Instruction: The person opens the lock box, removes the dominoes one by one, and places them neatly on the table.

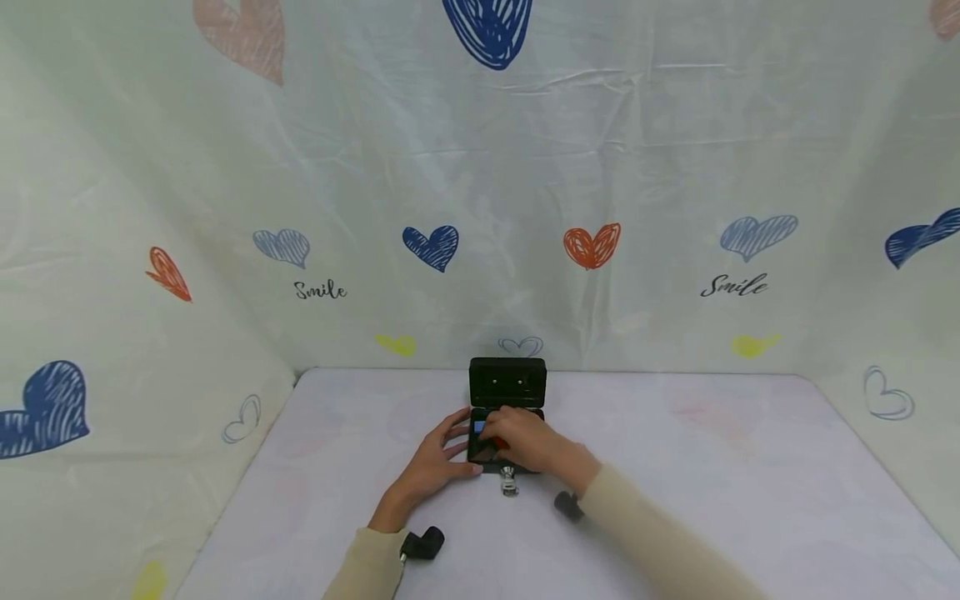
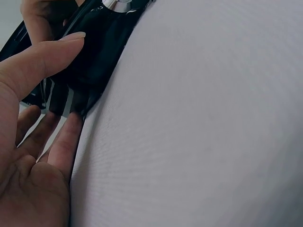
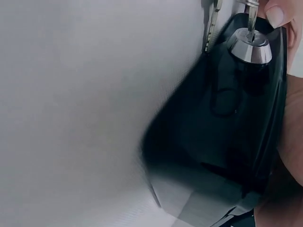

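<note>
A small black lockbox [image 1: 507, 383] stands on the table with its lid raised. My left hand [image 1: 435, 468] steadies its front left corner, fingertips along the left side and thumb across the front, the fingers fairly straight and spread. My right hand [image 1: 525, 439] reaches down inside the box with bent fingers. Something red [image 1: 498, 444] shows beneath those fingers, and a blue patch [image 1: 478, 426] lies to their left; I cannot tell what the fingers hold. On the box's front, a silver lock [image 3: 251, 49] has a key [image 3: 252, 21] in it.
A second key [image 3: 213, 23] hangs by the lock. The box sits near the back of the white table [image 1: 337, 433]. Behind it rises a pale curtain [image 1: 510, 183] printed with hearts. Black wrist devices [image 1: 423, 543] are at both sleeves.
</note>
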Action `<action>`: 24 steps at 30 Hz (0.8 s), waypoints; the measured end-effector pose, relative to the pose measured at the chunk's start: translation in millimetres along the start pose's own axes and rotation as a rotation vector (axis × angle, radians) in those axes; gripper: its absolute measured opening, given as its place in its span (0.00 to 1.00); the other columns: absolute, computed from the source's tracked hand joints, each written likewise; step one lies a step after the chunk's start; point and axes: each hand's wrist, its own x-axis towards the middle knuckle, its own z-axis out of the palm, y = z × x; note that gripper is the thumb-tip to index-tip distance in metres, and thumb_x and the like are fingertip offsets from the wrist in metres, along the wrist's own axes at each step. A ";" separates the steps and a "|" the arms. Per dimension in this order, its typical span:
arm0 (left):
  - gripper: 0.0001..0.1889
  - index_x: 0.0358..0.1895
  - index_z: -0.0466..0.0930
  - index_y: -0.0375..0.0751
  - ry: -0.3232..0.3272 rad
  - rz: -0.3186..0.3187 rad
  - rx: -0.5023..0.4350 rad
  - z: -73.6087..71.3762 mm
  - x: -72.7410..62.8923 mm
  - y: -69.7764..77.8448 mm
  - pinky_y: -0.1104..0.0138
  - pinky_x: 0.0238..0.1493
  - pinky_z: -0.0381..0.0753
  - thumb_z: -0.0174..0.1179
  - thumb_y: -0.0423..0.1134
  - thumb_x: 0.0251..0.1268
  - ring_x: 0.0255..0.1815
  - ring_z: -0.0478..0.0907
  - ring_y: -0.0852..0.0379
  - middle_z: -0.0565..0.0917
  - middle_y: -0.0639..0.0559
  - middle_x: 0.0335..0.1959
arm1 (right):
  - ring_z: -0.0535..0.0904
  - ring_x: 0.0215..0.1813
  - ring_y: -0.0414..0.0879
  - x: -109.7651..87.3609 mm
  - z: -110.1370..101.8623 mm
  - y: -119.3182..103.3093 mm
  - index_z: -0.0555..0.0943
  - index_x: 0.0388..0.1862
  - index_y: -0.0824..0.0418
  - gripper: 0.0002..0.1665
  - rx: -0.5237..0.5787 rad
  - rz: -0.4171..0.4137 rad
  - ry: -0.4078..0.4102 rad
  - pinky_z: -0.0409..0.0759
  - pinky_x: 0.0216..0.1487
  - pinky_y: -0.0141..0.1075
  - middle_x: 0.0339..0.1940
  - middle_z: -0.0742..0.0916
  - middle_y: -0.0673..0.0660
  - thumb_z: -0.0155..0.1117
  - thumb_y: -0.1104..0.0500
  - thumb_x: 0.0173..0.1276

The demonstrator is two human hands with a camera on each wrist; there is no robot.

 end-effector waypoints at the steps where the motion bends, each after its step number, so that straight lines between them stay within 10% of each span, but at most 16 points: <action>1: 0.50 0.84 0.58 0.40 -0.002 0.002 -0.002 0.1 0.2 0.4 0.52 0.72 0.80 0.75 0.25 0.59 0.77 0.68 0.32 0.65 0.35 0.81 | 0.82 0.51 0.46 0.9 -0.6 -0.2 0.91 0.52 0.57 0.16 -0.008 -0.006 -0.007 0.87 0.59 0.40 0.48 0.90 0.51 0.80 0.61 0.65; 13: 0.50 0.84 0.58 0.41 -0.006 0.004 -0.011 2.0 0.4 0.3 0.54 0.71 0.81 0.76 0.26 0.60 0.77 0.68 0.33 0.65 0.36 0.81 | 0.79 0.46 0.43 7.3 -2.4 1.6 0.93 0.45 0.53 0.09 -0.107 -0.060 -0.048 0.85 0.51 0.34 0.44 0.87 0.48 0.79 0.56 0.67; 24: 0.48 0.83 0.60 0.40 0.034 0.032 0.102 1.7 -3.8 0.3 0.49 0.71 0.81 0.77 0.29 0.60 0.72 0.74 0.33 0.69 0.35 0.77 | 0.79 0.46 0.44 -18.2 -7.6 5.1 0.92 0.42 0.55 0.10 -0.120 -0.083 0.110 0.84 0.50 0.35 0.44 0.86 0.48 0.81 0.54 0.65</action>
